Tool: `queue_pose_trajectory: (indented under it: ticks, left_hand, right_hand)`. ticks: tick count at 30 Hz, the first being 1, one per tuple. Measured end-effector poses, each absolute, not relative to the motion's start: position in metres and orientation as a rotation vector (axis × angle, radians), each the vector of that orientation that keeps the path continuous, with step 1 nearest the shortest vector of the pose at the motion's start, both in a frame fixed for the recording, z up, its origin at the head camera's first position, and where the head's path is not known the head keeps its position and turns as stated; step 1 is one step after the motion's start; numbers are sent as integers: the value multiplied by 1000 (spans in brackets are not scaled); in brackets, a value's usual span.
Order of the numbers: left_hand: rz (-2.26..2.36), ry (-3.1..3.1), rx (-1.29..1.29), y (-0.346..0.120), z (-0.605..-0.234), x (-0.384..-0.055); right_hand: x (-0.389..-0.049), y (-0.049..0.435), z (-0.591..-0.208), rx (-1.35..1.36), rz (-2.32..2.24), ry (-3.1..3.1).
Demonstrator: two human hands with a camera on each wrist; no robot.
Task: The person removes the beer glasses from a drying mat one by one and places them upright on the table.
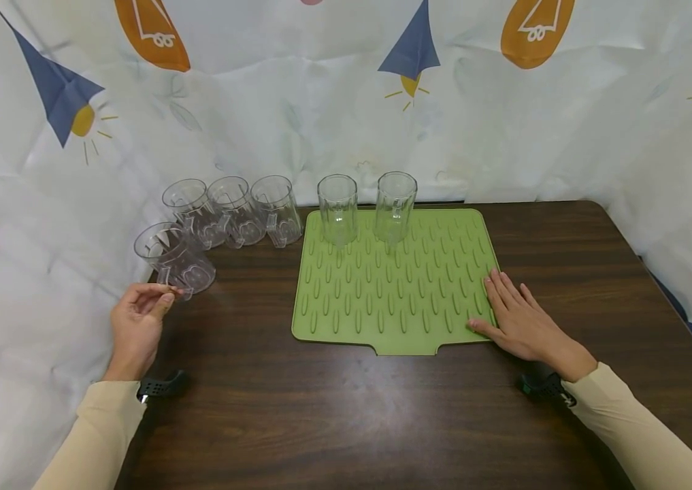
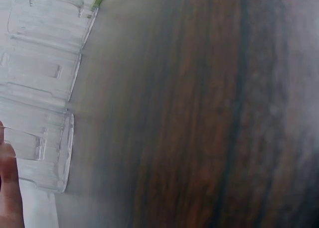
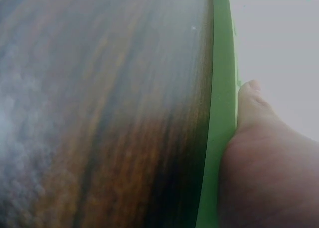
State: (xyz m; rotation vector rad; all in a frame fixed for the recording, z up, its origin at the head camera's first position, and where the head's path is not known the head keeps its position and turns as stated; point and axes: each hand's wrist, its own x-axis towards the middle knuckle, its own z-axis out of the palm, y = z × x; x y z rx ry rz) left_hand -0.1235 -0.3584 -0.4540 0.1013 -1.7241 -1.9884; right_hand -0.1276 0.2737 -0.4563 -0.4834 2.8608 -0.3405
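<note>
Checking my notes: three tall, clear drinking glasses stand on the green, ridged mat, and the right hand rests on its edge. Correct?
Not three: the head view shows two tall, clear drinking glasses on the green, ridged mat, with the right hand on its edge.

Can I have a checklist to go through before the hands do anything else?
1. Left hand has the front-left mug by its handle: ok.
2. Right hand rests on the right edge of the green mat: ok.
3. Two glasses stand upright near the mat's back edge: ok.
4. Bare room on the mat in front of them: ok.
5. Plenty of space behind that mug: not ok, three other mugs stand close.
6. Mug's base lifted off the table: cannot tell.
</note>
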Motion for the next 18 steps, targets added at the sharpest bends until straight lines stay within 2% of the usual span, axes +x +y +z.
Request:
queue_pose_trajectory:
  ticks: [10, 18]
  left_hand:
    - [-2027, -1692, 60, -361, -454, -122]
    - [-2137, -1555, -86, -363, -456, -122]
  right_hand:
    - [-127, 274, -457, -478, -358, 2861]
    - [-127, 274, -457, -484, -363, 2864]
